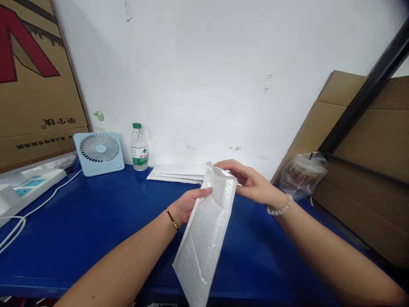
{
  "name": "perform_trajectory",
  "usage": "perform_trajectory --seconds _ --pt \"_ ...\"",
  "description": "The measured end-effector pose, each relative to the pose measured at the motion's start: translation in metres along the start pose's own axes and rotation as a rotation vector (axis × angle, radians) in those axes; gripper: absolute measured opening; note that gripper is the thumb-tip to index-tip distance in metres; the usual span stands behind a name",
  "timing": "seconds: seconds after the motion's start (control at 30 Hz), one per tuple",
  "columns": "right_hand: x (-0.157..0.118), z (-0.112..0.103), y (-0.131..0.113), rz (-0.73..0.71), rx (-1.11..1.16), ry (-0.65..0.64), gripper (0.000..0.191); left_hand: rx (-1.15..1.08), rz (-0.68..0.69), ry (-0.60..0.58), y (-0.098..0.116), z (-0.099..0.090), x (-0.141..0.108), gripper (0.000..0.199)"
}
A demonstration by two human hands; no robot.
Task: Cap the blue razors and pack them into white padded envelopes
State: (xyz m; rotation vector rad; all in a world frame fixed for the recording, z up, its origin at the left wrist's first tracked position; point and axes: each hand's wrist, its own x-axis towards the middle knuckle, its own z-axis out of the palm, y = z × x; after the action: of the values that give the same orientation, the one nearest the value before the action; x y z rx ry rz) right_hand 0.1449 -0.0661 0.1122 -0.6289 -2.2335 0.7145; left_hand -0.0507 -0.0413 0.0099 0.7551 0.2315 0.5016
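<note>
A white padded envelope (204, 238) hangs tilted over the blue table, its lower end reaching toward the front edge. My left hand (190, 202) grips its left side near the top, thumb on the near face and the other fingers behind it. At the upper right corner, my right hand (249, 179) curls its fingers around the far side of the top edge; those fingertips are partly hidden by the envelope. Behind it, a stack of flat white envelopes (175, 172) lies against the wall.
On the blue table (111, 221), a light blue fan (100, 154) and a water bottle (139, 149) stand at the back left. A power strip (35, 187) with white cables lies far left. At right, a bagged drink cup (302, 175) stands by cardboard (367, 179).
</note>
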Motion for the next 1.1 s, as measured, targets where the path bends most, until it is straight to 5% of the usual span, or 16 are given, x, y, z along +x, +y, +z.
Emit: perform_trajectory --seconds 0.17,0.27,0.43,0.5,0.6,0.67,0.77,0.87,1.1 --pt "-0.001 -0.002 0.002 -0.108 -0.022 -0.158 0.028 -0.017 -0.094 -0.067 -0.002 0.003 -0.004 0.036" --pt "-0.001 -0.005 0.001 -0.055 0.026 -0.276 0.021 0.009 -0.163 -0.147 -0.001 0.001 0.000 0.041" --pt "0.015 -0.018 0.013 0.189 -0.005 -0.005 0.028 0.075 -0.218 -0.265 0.006 -0.009 0.009 0.049" --pt "0.030 -0.020 0.029 0.234 0.058 0.141 0.033 0.017 -0.140 -0.138 0.008 -0.015 0.012 0.043" --pt "0.059 -0.010 0.068 0.288 0.168 0.360 0.036 -0.111 0.064 0.209 0.009 -0.028 0.017 0.047" --pt "0.078 0.004 0.098 0.438 0.037 0.421 0.035 -0.157 0.173 0.444 0.011 -0.039 0.021 0.050" --pt "0.098 0.025 0.137 0.599 -0.179 0.337 0.027 -0.202 0.273 0.704 0.017 -0.055 0.022 0.044" --pt "0.100 0.026 0.158 0.664 -0.331 0.255 0.023 -0.236 0.366 0.812 0.025 -0.068 0.020 0.034" --pt "0.025 -0.018 0.165 0.656 -0.709 -0.014 0.057 -0.181 0.413 0.897 0.027 -0.076 0.023 0.017"
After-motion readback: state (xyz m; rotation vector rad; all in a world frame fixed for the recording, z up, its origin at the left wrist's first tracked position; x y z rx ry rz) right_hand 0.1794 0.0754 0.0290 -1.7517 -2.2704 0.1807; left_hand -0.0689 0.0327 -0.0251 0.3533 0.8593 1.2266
